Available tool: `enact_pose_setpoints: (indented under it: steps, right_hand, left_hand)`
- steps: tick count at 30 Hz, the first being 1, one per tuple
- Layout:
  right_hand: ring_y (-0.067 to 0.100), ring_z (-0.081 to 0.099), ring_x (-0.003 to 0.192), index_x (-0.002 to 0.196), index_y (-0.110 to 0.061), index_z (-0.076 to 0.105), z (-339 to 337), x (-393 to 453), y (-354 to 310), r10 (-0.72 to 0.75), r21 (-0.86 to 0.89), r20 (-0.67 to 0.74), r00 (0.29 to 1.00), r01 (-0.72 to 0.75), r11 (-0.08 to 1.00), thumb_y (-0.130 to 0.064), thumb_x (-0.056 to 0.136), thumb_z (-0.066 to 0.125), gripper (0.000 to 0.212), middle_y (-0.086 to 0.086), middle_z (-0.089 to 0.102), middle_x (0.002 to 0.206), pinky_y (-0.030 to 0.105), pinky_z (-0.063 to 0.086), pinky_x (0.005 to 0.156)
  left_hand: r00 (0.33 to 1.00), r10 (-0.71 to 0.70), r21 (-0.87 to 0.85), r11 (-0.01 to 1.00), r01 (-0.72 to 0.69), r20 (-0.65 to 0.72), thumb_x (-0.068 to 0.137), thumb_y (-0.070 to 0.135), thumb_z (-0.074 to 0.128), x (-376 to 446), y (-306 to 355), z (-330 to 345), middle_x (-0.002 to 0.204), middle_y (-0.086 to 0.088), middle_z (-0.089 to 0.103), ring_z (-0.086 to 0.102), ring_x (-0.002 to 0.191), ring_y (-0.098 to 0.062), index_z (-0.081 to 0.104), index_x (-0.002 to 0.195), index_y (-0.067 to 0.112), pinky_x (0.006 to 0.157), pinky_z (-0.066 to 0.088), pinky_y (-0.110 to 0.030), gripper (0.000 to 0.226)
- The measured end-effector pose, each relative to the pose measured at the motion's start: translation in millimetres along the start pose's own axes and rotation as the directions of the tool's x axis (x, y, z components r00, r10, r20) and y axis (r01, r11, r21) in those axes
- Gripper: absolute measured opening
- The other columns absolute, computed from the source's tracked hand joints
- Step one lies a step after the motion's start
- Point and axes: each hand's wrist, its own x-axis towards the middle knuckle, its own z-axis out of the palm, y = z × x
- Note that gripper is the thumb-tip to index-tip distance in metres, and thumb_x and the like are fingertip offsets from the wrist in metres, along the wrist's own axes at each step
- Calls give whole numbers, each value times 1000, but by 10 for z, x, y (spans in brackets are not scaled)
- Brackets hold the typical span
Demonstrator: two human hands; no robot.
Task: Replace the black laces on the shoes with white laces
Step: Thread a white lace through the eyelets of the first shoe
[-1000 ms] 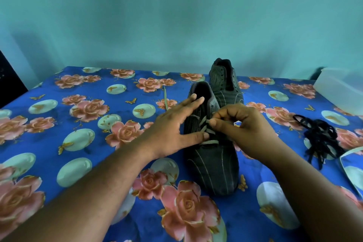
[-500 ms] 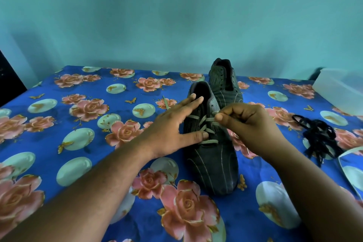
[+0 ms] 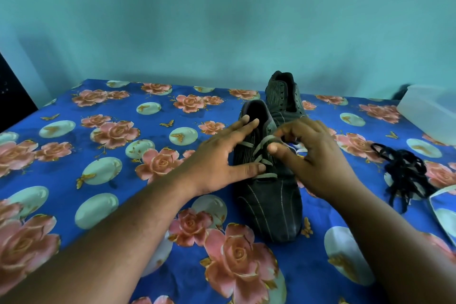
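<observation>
Two dark grey striped shoes stand on the flowered blue cloth. The near shoe point(image 3: 271, 205) points its toe toward me, and the far shoe point(image 3: 283, 96) stands behind it with bare eyelets. A white lace point(image 3: 261, 147) crosses the near shoe's eyelets in several rows. My left hand point(image 3: 217, 158) presses flat on that shoe's left side, fingers straight and thumb on the lower rows. My right hand point(image 3: 318, 160) hovers over the shoe's right side with curled fingers, and a loop of the white lace runs between them. The removed black laces point(image 3: 404, 170) lie in a heap to the right.
A translucent plastic box point(image 3: 429, 111) sits at the far right edge near the teal wall. The blue flowered cloth point(image 3: 123, 168) covers the whole table. A folded corner of cloth shows at the right edge below the black laces.
My right hand has moved slightly right and down, its thumb and forefinger spreading apart from the tight pinch on the lace. The left hand has stayed put on the shoe.
</observation>
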Motion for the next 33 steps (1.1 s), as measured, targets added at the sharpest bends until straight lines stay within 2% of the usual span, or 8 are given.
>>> enact_pose_setpoints:
  steps: [3,8,13,16,20,26,30,33]
  right_hand:
    - [17,55,92,87,-31,65,25,-1,-49,-101,-12,10,995,101,995,-51,95,57,24,-14,59,90,35,44,82]
    - [40,48,69,85,-20,59,-139,-24,-119,75,652,36,997,-80,754,-44,101,56,30,16,53,76,46,40,52]
    - [25,54,79,88,-5,60,-234,22,-51,84,663,73,994,-111,741,-33,95,60,29,19,57,81,34,46,78]
    - [19,55,89,111,-12,60,-203,-12,3,64,739,199,978,-192,646,-63,82,72,60,9,58,95,31,47,83]
    - [21,49,84,104,-17,60,-120,62,-77,117,835,117,986,-162,526,-102,54,48,99,5,54,93,37,44,80]
    - [27,56,61,79,-15,67,-44,5,-220,53,347,29,998,-60,936,-79,85,49,67,7,60,68,41,45,56]
    - [11,56,59,73,-26,65,33,19,-175,130,75,80,988,-136,988,-61,86,69,37,-3,61,63,32,43,55]
    - [14,56,64,80,-21,65,-10,18,-183,73,204,136,988,-100,974,-35,96,68,21,-1,62,69,30,45,61]
  left_hand:
    - [1000,-8,2,1000,8,2,74,75,63,7,1,-1,164,34,8,4,154,1,19,155,57,128,16,-46,93]
    - [1000,4,-14,1000,-4,-8,76,72,67,4,-8,2,164,33,11,8,152,4,21,153,59,126,15,-34,91]
    - [1000,5,-19,1000,-5,-11,74,68,67,5,9,5,164,33,11,7,150,8,23,153,58,120,14,-25,90]
    - [1000,4,-36,999,-4,-3,75,68,67,-1,16,6,164,33,11,6,149,10,22,154,56,123,16,-29,91]
    - [1000,-15,-19,1000,15,6,75,67,68,-11,48,-6,164,33,10,6,152,5,21,155,55,128,16,-43,93]
    - [1000,-4,3,1000,4,4,76,69,70,5,38,-10,165,31,10,7,154,1,20,155,57,127,18,-46,94]
    - [1000,26,-25,999,-26,-15,71,76,65,24,-28,25,165,32,11,7,153,6,21,154,57,127,22,-44,95]
    - [999,30,-51,998,-30,-12,74,75,70,19,-18,32,164,33,11,5,152,8,23,152,59,124,20,-28,93]
